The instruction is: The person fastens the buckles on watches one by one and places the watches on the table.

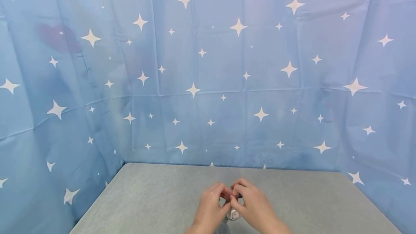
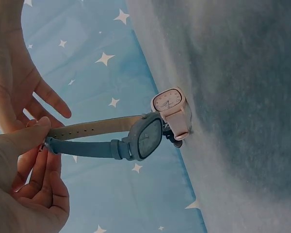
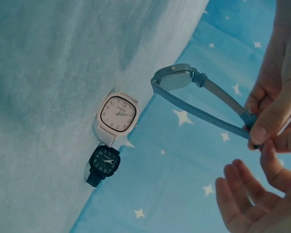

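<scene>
A blue wristwatch [image 2: 92, 149] hangs between my hands, its strap bent into a narrow loop. My left hand [image 2: 31, 194] pinches the strap ends near the buckle, thumb laid over them. Against the same end, my right hand [image 3: 257, 208] pinches with thumb and index finger; its other fingers are loosely bent. The dial [image 2: 148, 138] faces the left wrist camera, and the metal case back [image 3: 174, 81] shows in the right wrist view. The fingers partly cover the buckle. Beyond lie a pale pink wristwatch [image 3: 118, 114] and a smaller black wristwatch [image 3: 105, 160], both on the table.
The grey table [image 1: 156, 194] runs back to a blue curtain [image 1: 217, 64] printed with white stars. Curtain also closes off the left and right sides. In the right wrist view the pink and black watches sit close together.
</scene>
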A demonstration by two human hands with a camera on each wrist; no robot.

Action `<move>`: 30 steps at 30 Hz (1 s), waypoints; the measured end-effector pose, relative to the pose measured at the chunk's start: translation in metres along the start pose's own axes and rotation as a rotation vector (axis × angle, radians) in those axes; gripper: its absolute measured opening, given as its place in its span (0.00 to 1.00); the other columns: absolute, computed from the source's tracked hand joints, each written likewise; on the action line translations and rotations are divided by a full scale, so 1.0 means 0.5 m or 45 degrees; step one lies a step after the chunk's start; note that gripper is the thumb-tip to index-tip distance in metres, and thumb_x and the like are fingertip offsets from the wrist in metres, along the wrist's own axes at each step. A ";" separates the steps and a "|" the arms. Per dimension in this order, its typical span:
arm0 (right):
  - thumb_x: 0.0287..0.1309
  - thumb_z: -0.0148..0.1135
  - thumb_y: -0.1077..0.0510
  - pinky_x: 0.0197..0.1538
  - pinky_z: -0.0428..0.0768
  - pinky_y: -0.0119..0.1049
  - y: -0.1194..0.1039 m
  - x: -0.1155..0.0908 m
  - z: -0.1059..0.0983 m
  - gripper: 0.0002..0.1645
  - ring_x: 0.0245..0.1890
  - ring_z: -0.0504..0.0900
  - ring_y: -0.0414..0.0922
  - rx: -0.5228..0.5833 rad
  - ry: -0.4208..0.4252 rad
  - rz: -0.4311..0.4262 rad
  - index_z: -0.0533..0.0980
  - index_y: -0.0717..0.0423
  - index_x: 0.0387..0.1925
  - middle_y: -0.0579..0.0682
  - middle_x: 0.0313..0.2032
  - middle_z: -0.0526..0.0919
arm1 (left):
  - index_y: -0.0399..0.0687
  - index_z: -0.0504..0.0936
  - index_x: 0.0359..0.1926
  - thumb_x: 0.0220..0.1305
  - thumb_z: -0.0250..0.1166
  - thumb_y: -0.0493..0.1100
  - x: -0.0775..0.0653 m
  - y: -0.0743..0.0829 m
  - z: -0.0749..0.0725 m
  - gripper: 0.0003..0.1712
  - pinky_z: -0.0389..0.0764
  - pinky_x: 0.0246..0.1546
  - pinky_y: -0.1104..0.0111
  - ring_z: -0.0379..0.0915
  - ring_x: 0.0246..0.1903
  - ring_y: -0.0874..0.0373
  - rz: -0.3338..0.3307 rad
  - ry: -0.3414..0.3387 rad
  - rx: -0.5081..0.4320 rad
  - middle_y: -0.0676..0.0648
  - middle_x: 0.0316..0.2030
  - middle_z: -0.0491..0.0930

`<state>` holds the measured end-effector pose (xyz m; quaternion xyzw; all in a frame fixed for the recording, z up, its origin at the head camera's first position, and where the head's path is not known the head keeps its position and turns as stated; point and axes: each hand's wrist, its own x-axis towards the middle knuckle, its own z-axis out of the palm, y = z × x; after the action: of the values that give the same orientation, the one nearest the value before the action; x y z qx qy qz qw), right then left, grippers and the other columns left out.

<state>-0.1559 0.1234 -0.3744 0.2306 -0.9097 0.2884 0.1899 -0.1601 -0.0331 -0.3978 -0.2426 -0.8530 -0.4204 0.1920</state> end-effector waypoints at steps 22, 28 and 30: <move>0.57 0.62 0.67 0.34 0.80 0.27 -0.002 -0.012 -0.006 0.19 0.33 0.79 0.31 0.250 0.067 0.129 0.68 0.44 0.18 0.39 0.36 0.81 | 0.55 0.77 0.31 0.55 0.75 0.36 -0.004 -0.008 0.004 0.14 0.77 0.30 0.79 0.74 0.30 0.73 -0.104 -0.144 -0.052 0.60 0.29 0.76; 0.62 0.64 0.60 0.31 0.80 0.26 0.007 -0.013 -0.010 0.09 0.27 0.79 0.28 0.349 -0.018 0.137 0.73 0.49 0.28 0.41 0.26 0.78 | 0.55 0.77 0.28 0.54 0.76 0.37 -0.002 -0.004 0.006 0.14 0.75 0.27 0.78 0.73 0.28 0.73 -0.173 -0.141 -0.011 0.60 0.28 0.75; 0.62 0.66 0.58 0.29 0.78 0.25 0.010 -0.012 -0.009 0.09 0.24 0.78 0.28 0.340 -0.052 0.128 0.74 0.50 0.29 0.41 0.25 0.79 | 0.55 0.77 0.28 0.54 0.76 0.36 -0.003 -0.003 0.007 0.14 0.76 0.27 0.78 0.73 0.28 0.73 -0.174 -0.130 -0.002 0.60 0.28 0.75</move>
<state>-0.1526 0.1319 -0.3763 0.2138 -0.8773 0.4113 0.1243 -0.1604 -0.0317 -0.4015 -0.2052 -0.8760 -0.4201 0.1189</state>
